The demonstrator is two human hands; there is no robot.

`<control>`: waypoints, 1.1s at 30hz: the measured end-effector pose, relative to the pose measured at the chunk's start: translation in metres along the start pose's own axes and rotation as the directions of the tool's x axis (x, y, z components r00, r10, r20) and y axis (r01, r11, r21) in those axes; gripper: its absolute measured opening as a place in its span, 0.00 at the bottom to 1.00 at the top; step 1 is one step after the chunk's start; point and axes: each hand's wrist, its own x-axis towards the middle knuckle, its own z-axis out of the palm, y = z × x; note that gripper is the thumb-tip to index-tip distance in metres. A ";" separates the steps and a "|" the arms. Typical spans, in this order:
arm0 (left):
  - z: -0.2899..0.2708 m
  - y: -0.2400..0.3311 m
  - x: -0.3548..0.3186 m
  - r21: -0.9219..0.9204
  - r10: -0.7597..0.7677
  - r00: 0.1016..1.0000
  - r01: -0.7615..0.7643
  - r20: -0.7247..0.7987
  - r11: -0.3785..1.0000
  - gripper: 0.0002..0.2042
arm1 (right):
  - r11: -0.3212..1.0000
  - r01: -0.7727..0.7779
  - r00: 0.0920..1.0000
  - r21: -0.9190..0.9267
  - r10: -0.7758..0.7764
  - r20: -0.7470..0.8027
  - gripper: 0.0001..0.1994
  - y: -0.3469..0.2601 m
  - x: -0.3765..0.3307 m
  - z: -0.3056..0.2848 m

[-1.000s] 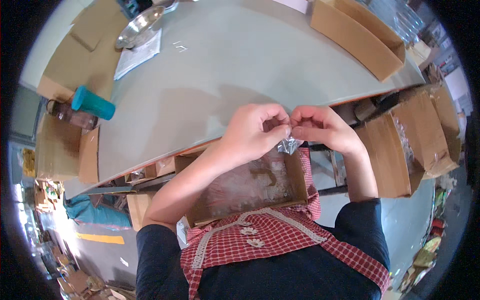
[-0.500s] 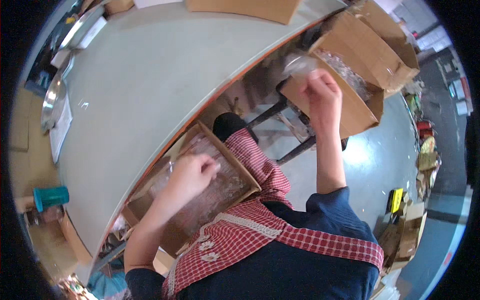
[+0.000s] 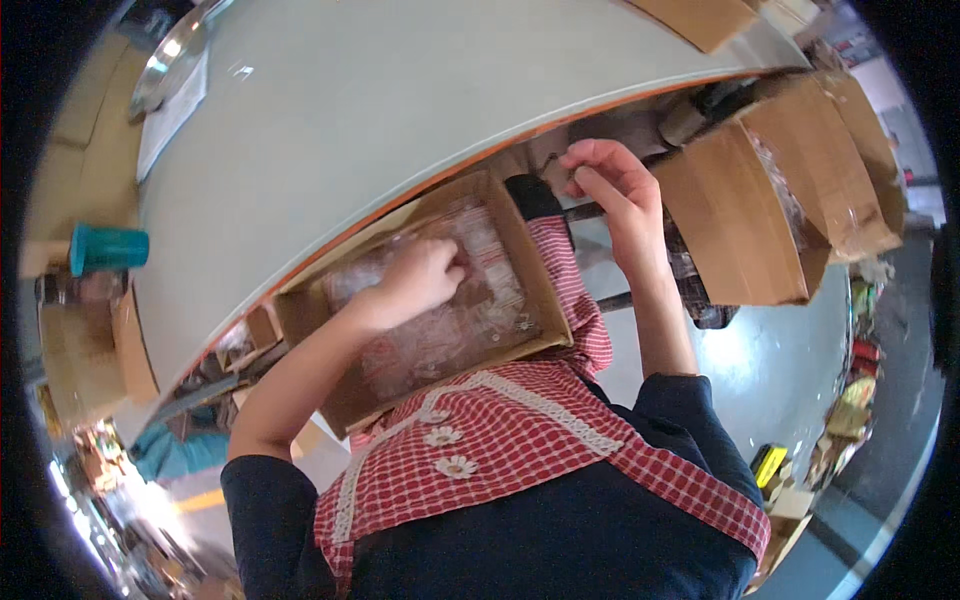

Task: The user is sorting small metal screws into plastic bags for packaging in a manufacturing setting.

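Observation:
My left hand (image 3: pixel 420 272) reaches into a cardboard box (image 3: pixel 555 300) in front of my lap, its fingers curled down. Flat clear plastic pieces (image 3: pixel 495 255) fill the box in a loose layer. Whatever lies under the left fingertips is hidden. My right hand (image 3: pixel 622 195) is raised beyond the box's right side, between the table edge and another cardboard box (image 3: pixel 730 220). Its fingers are loosely bent, thumb apart from them, and I see nothing held there. Clear plastic shows just inside the mouth of that second box.
A grey table (image 3: pixel 350 120) with an orange edge curves across ahead of me. At the left stand a teal cup (image 3: pixel 108 250) and a shiny metal pan (image 3: pixel 175 55) by white paper. A cardboard flap (image 3: pixel 700 20) lies at the far side. Dark stool legs (image 3: pixel 615 300) support the right box.
The right hand has come left and away from the right box; the clear plastic piece it held is no longer seen. My left hand has gone farther over the lap box. The view has turned.

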 end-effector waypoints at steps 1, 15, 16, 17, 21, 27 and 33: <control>-0.014 0.003 -0.008 -0.144 -0.063 0.991 0.046 -0.115 0.988 0.11 | 1.000 -0.010 1.000 0.009 0.010 0.027 0.11 -0.001 -0.001 0.012; -0.091 0.024 -0.108 -0.666 -0.213 0.882 -0.142 -0.421 0.732 0.20 | 0.915 0.276 0.745 -0.293 -0.011 0.667 0.25 -0.024 -0.007 0.134; -0.095 0.023 -0.113 -0.741 -0.282 0.847 -0.180 -0.451 0.646 0.20 | 0.913 0.289 0.733 -0.289 -0.016 0.680 0.25 -0.029 -0.006 0.142; -0.099 0.021 -0.117 -0.776 -0.293 0.834 -0.229 -0.468 0.587 0.20 | 0.871 0.399 0.716 -0.285 -0.102 0.690 0.23 -0.033 -0.004 0.148; -0.107 0.010 -0.125 -0.782 -0.273 0.801 -0.341 -0.532 0.522 0.19 | 0.802 0.540 0.689 -0.256 -0.246 0.681 0.13 -0.046 0.003 0.173; -0.146 -0.004 -0.127 -0.261 -0.057 0.591 -0.266 -0.805 0.928 0.17 | 0.813 0.497 0.686 -0.304 -0.153 0.711 0.06 -0.055 0.030 0.212; -0.152 -0.070 -0.098 -0.304 -0.209 0.488 -0.122 -0.848 0.945 0.08 | 0.618 0.626 0.680 -0.475 -0.134 0.721 0.08 -0.051 0.144 0.260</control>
